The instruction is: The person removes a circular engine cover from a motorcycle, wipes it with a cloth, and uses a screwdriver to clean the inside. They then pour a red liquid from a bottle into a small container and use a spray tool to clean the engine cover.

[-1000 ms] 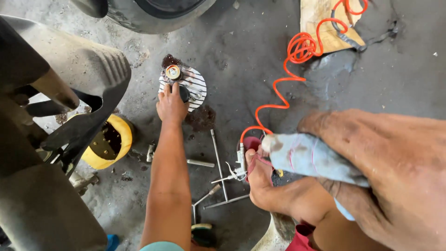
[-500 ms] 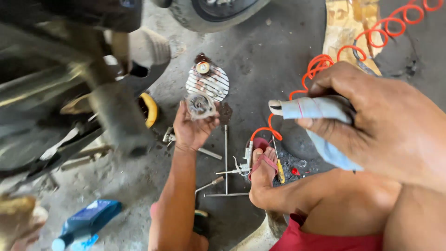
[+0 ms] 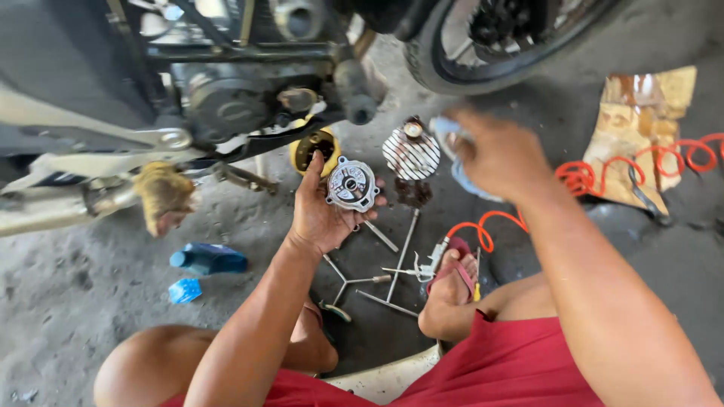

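My left hand (image 3: 320,215) is clamped on one round metal cover (image 3: 351,184); my right hand (image 3: 498,154) pinches one blue rag (image 3: 464,169). One finned cover (image 3: 411,153) lies on the concrete floor (image 3: 83,286), which is bare toward its left edge.

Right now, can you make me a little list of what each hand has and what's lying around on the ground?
left hand: holds a round metal engine cover, palm up
right hand: grips a light blue rag
ground ahead: ribbed round metal cover beside a yellow cup-shaped part
ground near the feet: long metal tools, coiled orange air hose, blue bottle
above: motorcycle engine and rear wheel
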